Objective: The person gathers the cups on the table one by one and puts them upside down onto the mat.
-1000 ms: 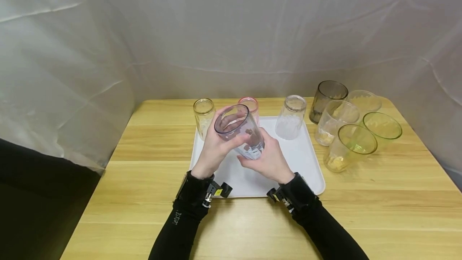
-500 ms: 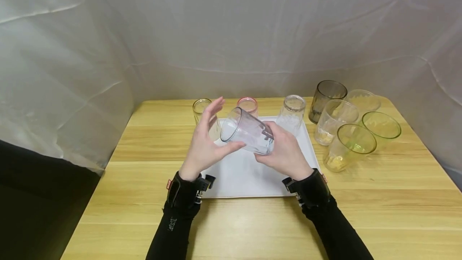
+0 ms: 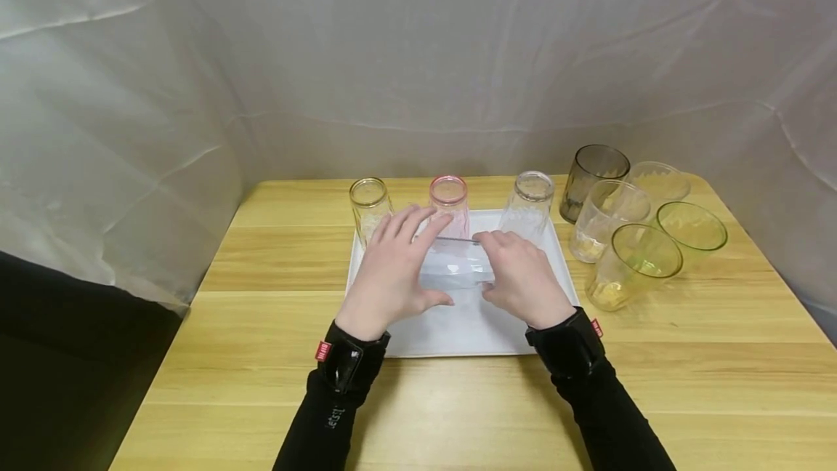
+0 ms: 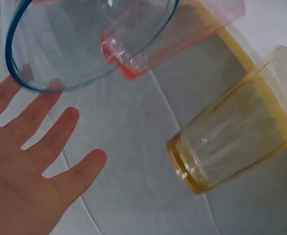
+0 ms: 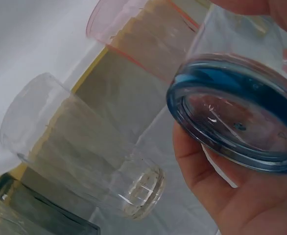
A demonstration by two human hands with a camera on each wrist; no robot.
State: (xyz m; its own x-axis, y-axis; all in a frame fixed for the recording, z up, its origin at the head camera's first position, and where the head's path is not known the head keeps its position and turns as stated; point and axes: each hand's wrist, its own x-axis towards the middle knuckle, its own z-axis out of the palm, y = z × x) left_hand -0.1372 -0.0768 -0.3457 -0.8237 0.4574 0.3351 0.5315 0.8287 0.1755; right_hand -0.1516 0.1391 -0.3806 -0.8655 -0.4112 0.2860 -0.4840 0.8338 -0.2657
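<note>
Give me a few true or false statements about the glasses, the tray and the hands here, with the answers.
1. Both hands hold a clear bluish glass over the white tray. True.
2. Three glasses stand upside down along the tray's far edge. True: yellow glass, pink glass, clear glass.
3. The dark grey glass stands on the tray. False: it stands on the wooden table, right of the tray.
4. The left hand rests flat on the table. False: it touches the bluish glass; the right hand grips it.
</note>
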